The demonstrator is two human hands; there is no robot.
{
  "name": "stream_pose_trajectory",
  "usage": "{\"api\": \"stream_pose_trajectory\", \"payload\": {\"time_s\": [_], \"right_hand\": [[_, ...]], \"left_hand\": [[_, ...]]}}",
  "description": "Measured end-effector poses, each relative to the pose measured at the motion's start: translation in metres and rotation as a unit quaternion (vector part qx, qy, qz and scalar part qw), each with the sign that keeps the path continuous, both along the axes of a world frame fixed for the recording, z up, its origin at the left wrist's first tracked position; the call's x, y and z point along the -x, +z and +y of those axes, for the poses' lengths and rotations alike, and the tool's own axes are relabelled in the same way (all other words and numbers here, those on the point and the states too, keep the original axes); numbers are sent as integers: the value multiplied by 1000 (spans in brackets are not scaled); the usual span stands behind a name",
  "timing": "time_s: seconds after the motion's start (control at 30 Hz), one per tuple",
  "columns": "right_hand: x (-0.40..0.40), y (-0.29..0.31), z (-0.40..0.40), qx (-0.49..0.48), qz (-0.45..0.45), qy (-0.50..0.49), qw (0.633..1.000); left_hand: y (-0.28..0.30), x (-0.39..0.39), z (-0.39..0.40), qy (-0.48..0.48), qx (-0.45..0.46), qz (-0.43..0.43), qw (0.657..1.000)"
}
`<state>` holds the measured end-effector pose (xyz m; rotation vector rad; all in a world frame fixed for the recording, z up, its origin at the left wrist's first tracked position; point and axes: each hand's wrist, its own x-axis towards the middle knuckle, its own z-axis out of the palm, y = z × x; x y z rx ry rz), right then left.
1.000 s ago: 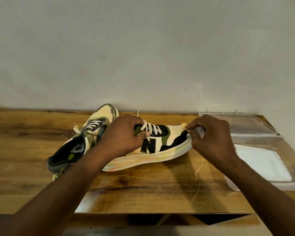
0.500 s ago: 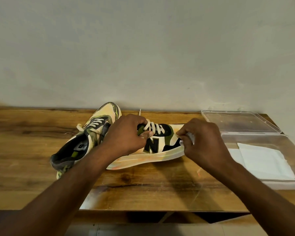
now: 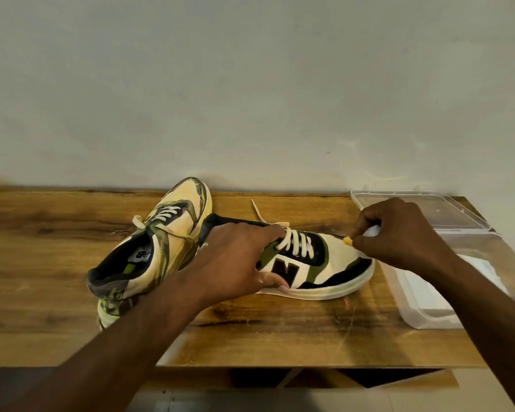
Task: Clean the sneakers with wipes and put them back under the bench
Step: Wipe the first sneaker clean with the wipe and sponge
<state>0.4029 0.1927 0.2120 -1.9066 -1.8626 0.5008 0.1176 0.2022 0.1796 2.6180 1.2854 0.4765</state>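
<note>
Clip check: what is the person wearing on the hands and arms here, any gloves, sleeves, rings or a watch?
Nothing worn shows. The left hand and right hand are bare, with no gloves, and no ring shows on the visible fingers. Both forearms are uncovered from the wrist to the frame edge: no sleeve cuff, watch or bracelet in view. The upper arms lie outside the picture, so short sleeves higher up cannot be ruled out.

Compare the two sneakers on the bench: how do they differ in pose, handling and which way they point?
1. The left sneaker points its toe at the wall; the right sneaker lies side-on, toe toward the plastic box.
2. No hand touches the left sneaker; the left hand grips the right sneaker, and the right hand holds a wipe at its toe.
3. The left sneaker shows its opening and insole; the right sneaker shows its N side.

Both have white laces and rest on the wooden bench.
</note>
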Motion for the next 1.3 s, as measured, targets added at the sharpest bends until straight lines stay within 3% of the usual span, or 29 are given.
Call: {"api": "stream_pose_trajectory", "payload": {"time_s": [0.1, 0.2, 0.33, 0.43, 0.57, 0.73, 0.83, 0.93, 1.17, 1.3], "right_hand": [[-2, -1, 0, -15, 17, -34, 999], [-2, 1, -2, -36, 26, -43, 998], [9, -3, -5, 32, 57, 2, 998], [23, -12, -8, 66, 92, 37, 993], [47, -25, -12, 10, 158, 41, 986], [70, -36, -17, -22, 230, 37, 972], [75, -43, -19, -5, 235, 38, 971], [79, -46, -19, -2, 243, 28, 970], [79, -38, -28, 35, 249, 32, 967], [82, -35, -43, 41, 222, 56, 973]], "left_hand": [[1, -4, 0, -34, -27, -3, 999], [-1, -3, 6, -58, -110, 55, 991], [-1, 4, 14, 3, -200, 73, 977], [0, 14, 23, 59, -210, 88, 972], [1, 30, 31, 139, -206, 83, 965], [1, 36, 35, 211, -119, 44, 969], [0, 30, 27, 215, -4, -55, 975], [-4, 21, 18, 246, 89, -55, 964], [-3, 19, 9, 272, 102, -88, 953], [-3, 11, 1, 282, 63, -35, 957]]}}
